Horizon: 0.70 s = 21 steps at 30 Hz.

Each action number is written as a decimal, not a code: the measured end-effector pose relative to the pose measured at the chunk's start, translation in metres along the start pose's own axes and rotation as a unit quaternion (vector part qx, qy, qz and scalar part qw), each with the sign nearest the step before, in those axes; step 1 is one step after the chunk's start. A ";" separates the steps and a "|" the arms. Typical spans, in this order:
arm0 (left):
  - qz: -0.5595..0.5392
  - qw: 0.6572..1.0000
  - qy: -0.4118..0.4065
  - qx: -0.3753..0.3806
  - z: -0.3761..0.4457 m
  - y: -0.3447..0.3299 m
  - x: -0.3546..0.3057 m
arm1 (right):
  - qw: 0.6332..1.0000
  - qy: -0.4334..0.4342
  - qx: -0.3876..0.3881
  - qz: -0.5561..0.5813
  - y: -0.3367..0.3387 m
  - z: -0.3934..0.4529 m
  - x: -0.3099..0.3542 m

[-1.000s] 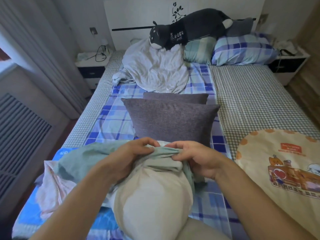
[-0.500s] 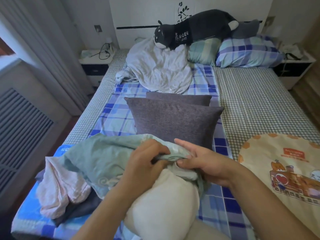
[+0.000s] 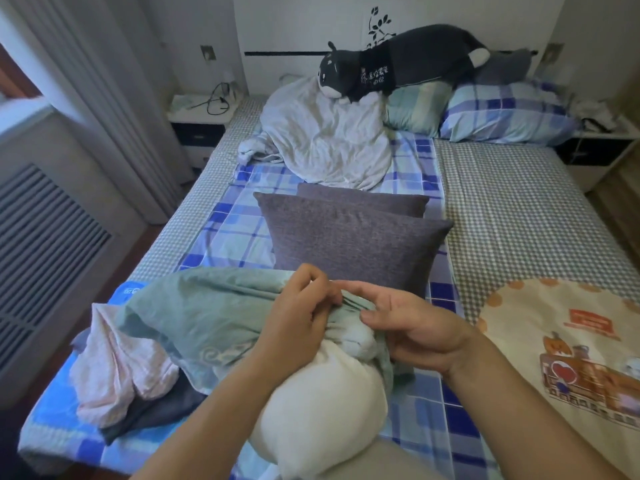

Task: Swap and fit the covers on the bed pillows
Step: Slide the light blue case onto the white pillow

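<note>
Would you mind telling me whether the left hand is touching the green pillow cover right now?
Touching. The head view shows the left hand with its fingers curled into the bunched green pillow cover at the top of the white pillow.

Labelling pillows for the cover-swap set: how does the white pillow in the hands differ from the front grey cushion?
The white pillow is mostly bare, with the green cover bunched over its far end; the grey cushion is fully covered. The white pillow is gripped through that cover by the left hand and right hand; the grey cushion stands untouched. The white pillow looks rounded and bulging; the grey cushion looks square with pointed corners. Both are over the blue plaid sheet.
</note>
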<state>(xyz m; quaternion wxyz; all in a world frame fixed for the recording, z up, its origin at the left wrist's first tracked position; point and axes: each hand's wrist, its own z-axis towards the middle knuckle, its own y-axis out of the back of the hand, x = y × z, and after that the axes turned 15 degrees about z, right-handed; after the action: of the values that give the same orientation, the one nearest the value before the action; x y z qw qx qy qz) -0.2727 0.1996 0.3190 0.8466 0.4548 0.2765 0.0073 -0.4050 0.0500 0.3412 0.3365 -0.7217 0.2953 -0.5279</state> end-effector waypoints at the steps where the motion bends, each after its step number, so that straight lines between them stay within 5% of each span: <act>1: 0.001 1.000 -0.005 0.011 0.001 0.000 0.002 | 1.000 0.008 0.014 -0.003 0.000 0.001 -0.003; 8: -0.041 0.999 0.026 0.009 -0.003 0.006 0.003 | 0.997 0.004 0.069 0.015 -0.003 0.006 -0.006; 12: -0.086 0.994 0.045 -0.055 -0.026 0.037 0.004 | 0.990 0.029 0.003 0.138 0.010 0.007 -0.009; 14: -0.108 0.993 -0.010 -0.038 -0.049 0.060 0.003 | 0.985 0.066 -0.044 0.152 0.009 0.012 -0.004; 18: 0.043 0.977 -0.210 0.005 -0.062 0.057 0.004 | 0.973 0.125 -0.105 0.163 -0.005 0.031 0.014; 21: 0.142 0.975 -0.173 -0.005 -0.031 0.060 0.011 | 0.990 0.093 -0.043 0.102 -0.023 0.039 0.015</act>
<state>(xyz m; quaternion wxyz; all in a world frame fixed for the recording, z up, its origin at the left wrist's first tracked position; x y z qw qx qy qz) -0.2637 0.2617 0.3473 0.8741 0.4796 0.0586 0.0501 -0.3619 0.0587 0.3602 0.3284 -0.6494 0.4196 -0.5425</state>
